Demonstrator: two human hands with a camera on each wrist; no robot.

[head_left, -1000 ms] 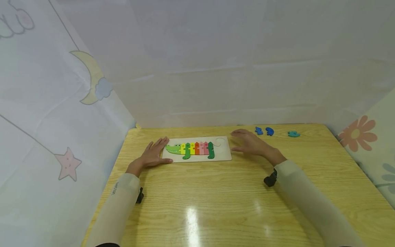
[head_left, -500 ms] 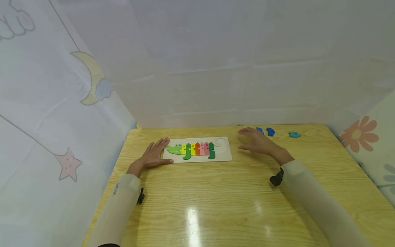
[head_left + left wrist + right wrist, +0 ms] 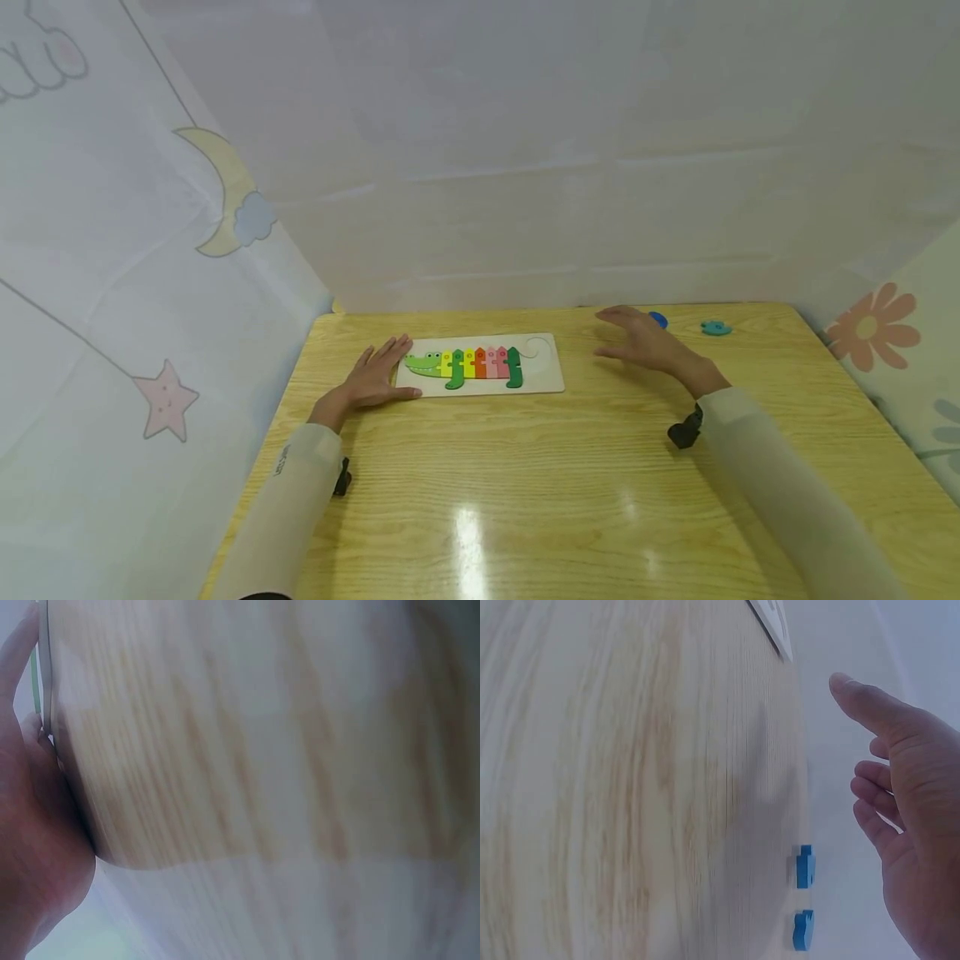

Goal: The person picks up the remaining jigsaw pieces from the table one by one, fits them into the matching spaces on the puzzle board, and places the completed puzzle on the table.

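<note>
A pale wooden puzzle board (image 3: 547, 379) lies toward the back of the table, bearing a crocodile of coloured pieces (image 3: 480, 363); a curled tail outline shows bare at its right end. My left hand (image 3: 372, 375) rests at the board's left end, fingers and thumb spread along its corners; the left wrist view shows part of this hand (image 3: 41, 832). My right hand (image 3: 645, 340) hovers right of the board, thumb and fingers apart, holding nothing. A blue puzzle piece (image 3: 658, 319) peeks out behind it. Two blue pieces show below the hand in the right wrist view, one (image 3: 805, 868) above the other (image 3: 803, 931).
A teal puzzle piece (image 3: 716, 328) lies farther right near the back of the table. The wood-grain table (image 3: 555, 475) stretches toward me. White printed sheets (image 3: 480, 183) hang behind and at both sides.
My right hand has moved right, away from the board, and now covers one blue piece and part of the other. The left hand and the board stay put.
</note>
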